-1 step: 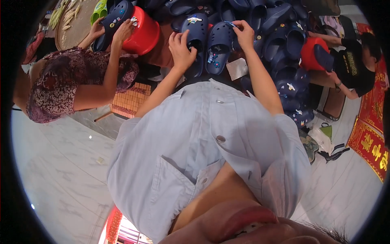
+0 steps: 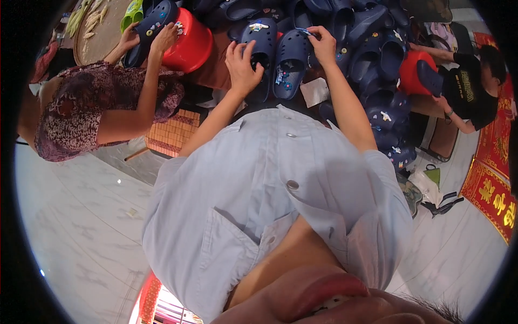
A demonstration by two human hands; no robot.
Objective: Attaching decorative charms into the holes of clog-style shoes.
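Side by side in front of me are two navy clogs, a left clog [image 2: 263, 51] with a white figure charm near its toe, and a right clog [image 2: 291, 56] with several blue charms along one side. My left hand [image 2: 242, 70] rests against the left clog, fingers spread and thumb apart by its opening. With thumb and forefinger together, my right hand [image 2: 324, 47] pinches a small blue shoe charm [image 2: 307, 31] at the far right edge of the right clog. The charm's underside is hidden.
Many navy clogs [image 2: 367, 59] are heaped to the right and behind. At left, a person [image 2: 102, 113] holds a clog [image 2: 154, 29] beside a red bucket [image 2: 189, 46]. Another person [image 2: 469, 86] sits at right by a red container [image 2: 414, 70]. A wooden-topped stool [image 2: 172, 132] stands at left.
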